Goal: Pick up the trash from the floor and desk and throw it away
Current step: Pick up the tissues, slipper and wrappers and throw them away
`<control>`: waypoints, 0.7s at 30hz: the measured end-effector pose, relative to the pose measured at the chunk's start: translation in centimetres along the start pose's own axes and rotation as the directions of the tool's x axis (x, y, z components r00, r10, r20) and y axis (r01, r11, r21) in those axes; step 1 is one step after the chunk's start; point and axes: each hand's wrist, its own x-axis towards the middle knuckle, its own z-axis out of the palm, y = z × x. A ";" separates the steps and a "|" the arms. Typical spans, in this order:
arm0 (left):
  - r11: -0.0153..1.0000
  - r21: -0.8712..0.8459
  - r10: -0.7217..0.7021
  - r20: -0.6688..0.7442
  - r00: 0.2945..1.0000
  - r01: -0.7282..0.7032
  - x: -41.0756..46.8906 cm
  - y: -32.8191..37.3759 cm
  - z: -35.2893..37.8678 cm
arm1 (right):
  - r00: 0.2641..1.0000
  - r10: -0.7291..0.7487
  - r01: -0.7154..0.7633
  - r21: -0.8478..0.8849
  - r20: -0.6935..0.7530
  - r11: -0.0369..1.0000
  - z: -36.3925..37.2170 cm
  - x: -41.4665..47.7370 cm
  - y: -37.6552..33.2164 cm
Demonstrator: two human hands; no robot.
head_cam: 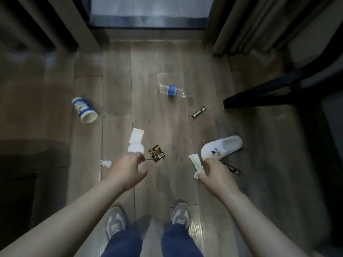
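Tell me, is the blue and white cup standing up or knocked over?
Knocked over: the blue and white cup lies on its side on the floor, open mouth toward the camera.

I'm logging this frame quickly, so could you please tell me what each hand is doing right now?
Left hand: fingers curled; whether it holds anything cannot be told.
Right hand: holding a white tissue.

Item count by kind
One blue-and-white paper cup (84,110); one clear plastic bottle with blue label (173,90); two dark narrow bar wrappers (198,113) (232,168); one gold square foil packet (156,156); three white paper tissues (136,135) (106,162) (196,165); one round white disc (136,147); one white fabric slipper (221,147); two grey sneakers (116,222) (180,216).
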 end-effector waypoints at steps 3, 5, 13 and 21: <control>1.000 0.018 0.025 -0.011 1.000 -0.024 4.3 -2.5 5.4 | 1.000 0.020 -0.020 0.002 -0.005 1.000 5.8 4.0 1.9; 0.998 0.011 0.057 -0.032 0.998 -0.056 7.0 -4.2 8.8 | 1.000 -0.004 0.004 -0.014 -0.008 1.000 9.6 6.5 2.7; 0.969 0.090 0.231 0.001 0.973 -0.230 17.2 -10.6 20.7 | 0.985 -0.171 0.173 -0.182 0.026 0.968 22.4 14.8 6.2; 0.898 0.191 0.388 0.080 0.918 -0.396 23.3 -13.4 24.1 | 0.965 -0.258 0.234 -0.299 -0.041 0.925 23.4 21.4 8.8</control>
